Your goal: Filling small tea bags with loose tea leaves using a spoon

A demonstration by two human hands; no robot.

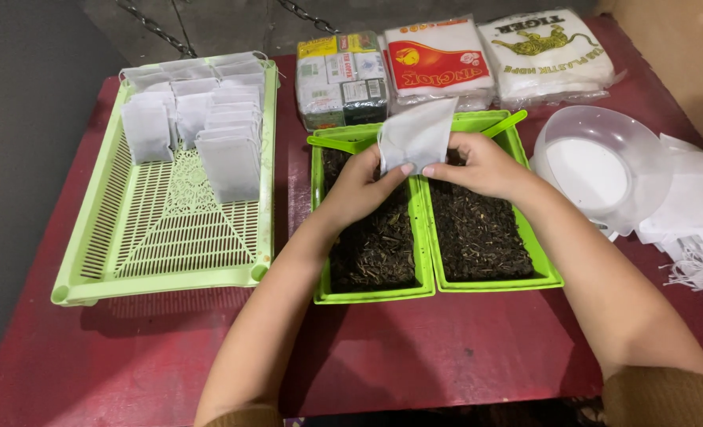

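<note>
Both my hands hold one small white paper pouch (417, 133) above two green trays of dark loose tea leaves. My left hand (359, 186) pinches its lower left corner over the left tray (375, 294). My right hand (482, 164) grips its lower right edge over the right tray (545, 273). The pouch stands upright, its top tilted toward the right. A green scoop handle (508, 122) pokes out behind my right hand.
A light green slotted basket (170, 237) at the left holds several filled white pouches (201, 119) along its far end. Packets (438, 59) lie at the table's back. A clear plastic bowl (604, 166) and loose white pouches (695, 213) sit at the right.
</note>
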